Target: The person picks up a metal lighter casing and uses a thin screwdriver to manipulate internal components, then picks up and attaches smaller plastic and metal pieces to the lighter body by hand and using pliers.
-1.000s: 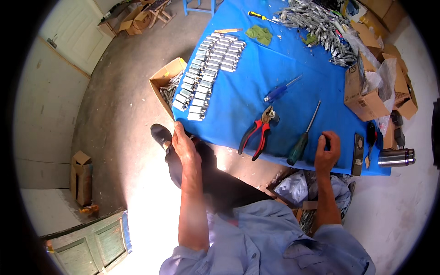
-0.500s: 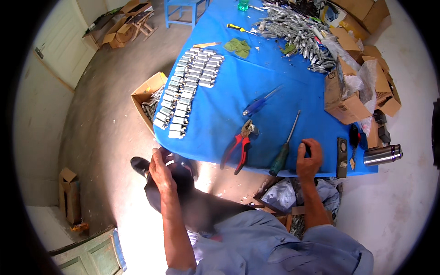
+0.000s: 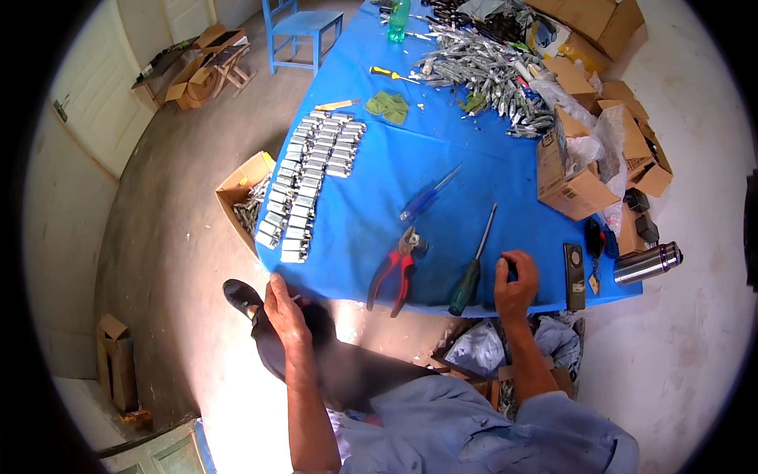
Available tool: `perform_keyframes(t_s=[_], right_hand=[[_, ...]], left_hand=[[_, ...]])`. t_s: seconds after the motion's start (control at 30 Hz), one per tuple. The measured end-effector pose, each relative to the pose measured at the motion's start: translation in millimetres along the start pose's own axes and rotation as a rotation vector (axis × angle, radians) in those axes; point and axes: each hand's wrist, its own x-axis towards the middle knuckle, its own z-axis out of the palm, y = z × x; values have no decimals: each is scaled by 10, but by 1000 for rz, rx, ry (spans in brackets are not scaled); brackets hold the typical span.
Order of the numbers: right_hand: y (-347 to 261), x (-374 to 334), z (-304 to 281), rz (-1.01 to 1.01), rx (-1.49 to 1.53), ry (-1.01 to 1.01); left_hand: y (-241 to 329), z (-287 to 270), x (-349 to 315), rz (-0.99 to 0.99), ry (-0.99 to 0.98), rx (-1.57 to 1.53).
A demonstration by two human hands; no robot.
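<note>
My left hand (image 3: 286, 312) hangs just off the near left corner of the blue-covered table (image 3: 335, 272), above my knee, fingers stretched out and nothing seen in it. Along the near edge, my right hand (image 3: 515, 286) rests with curled fingers; a dark patch shows inside the curl, too hidden to name. Left of it lies a screwdriver (image 3: 466, 286) with a dark green handle, shaft pointing away. Red-and-black pliers (image 3: 403, 265) lie further left, a small metal piece by their jaws. Beyond them is a blue-handled screwdriver (image 3: 418, 204). Small silver metal parts (image 3: 304, 189) stand in rows at the left.
A flat dark bar (image 3: 574, 276) and a steel flask (image 3: 647, 263) lie right of my right hand. Farther off are a heap of metal pieces (image 3: 482, 71), a green cloth (image 3: 387, 107), a yellow-handled screwdriver (image 3: 387, 73) and cardboard boxes (image 3: 572, 189). A carton (image 3: 230, 189) stands beside the table.
The whole view has shifted, so the table sits lower and further left in it. Both hands stay near the table's front edge, with little change in their poses.
</note>
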Motion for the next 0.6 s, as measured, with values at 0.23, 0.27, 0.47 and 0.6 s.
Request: perform_keyframes(t_s=[0.23, 0.27, 0.47, 0.6], right_hand=[[-51, -17, 42, 23, 28, -10], [-16, -20, 32, 13, 11, -11], [34, -60, 56, -6, 18, -16], [-27, -59, 62, 8, 60, -26]], left_hand=[[132, 27, -86, 7, -25, -33], [74, -10, -63, -1, -35, -30], [57, -167, -21, 14, -124, 7], [-44, -248, 33, 47, -88, 53]])
